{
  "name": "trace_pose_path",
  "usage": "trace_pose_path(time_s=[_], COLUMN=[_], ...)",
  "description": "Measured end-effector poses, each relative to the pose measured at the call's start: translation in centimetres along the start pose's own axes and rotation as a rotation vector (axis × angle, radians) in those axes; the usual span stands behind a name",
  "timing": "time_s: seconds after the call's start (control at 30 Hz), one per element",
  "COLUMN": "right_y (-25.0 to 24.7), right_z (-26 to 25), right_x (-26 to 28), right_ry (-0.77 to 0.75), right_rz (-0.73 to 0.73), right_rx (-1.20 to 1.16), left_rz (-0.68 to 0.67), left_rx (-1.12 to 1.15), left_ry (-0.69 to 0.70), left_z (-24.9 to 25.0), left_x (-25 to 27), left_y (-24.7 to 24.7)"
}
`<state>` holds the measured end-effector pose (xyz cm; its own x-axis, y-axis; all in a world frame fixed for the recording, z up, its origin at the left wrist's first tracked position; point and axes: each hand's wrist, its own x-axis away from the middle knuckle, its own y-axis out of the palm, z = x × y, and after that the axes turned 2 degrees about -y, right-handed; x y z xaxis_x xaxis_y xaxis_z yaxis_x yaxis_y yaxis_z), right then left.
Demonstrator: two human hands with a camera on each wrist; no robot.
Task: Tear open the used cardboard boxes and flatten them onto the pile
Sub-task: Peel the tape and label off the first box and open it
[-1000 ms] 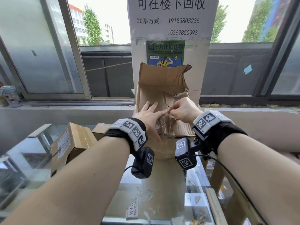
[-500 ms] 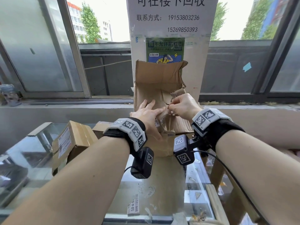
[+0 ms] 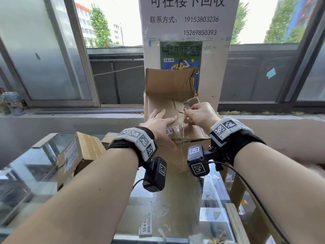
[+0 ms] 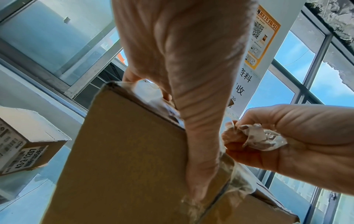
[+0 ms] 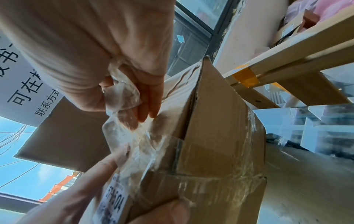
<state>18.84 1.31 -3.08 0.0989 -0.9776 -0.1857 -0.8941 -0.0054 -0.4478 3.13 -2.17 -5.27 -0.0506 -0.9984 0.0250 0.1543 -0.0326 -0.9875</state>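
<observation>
The open cardboard box stands at the 12 o'clock edge of the glass-topped table, its rear flap upright against the notice-covered pillar. The left hand lies spread and flat on the taped top face, thumb hooked over the near edge; this appears intended to brace the box against the pull. The right hand, at 1 o'clock of the left, pinches a crumpled strip of clear packing tape that runs down to the seam. A sealed parcel sits at 9 o'clock, well apart. Open room for the peel probably lies toward 6 o'clock; the pillar blocks 12 o'clock.
</observation>
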Motion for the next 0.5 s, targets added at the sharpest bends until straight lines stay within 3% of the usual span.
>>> trace_pose_path(time_s=[0.5], right_y=[0.32], right_z=[-0.39], right_x=[0.38], right_ry=[0.058], right_rz=[-0.073], right_rx=[-0.002], left_rz=[-0.001], left_rx=[0.05], left_ry=[0.017], left_z=[0.36], left_x=[-0.37], left_y=[0.59])
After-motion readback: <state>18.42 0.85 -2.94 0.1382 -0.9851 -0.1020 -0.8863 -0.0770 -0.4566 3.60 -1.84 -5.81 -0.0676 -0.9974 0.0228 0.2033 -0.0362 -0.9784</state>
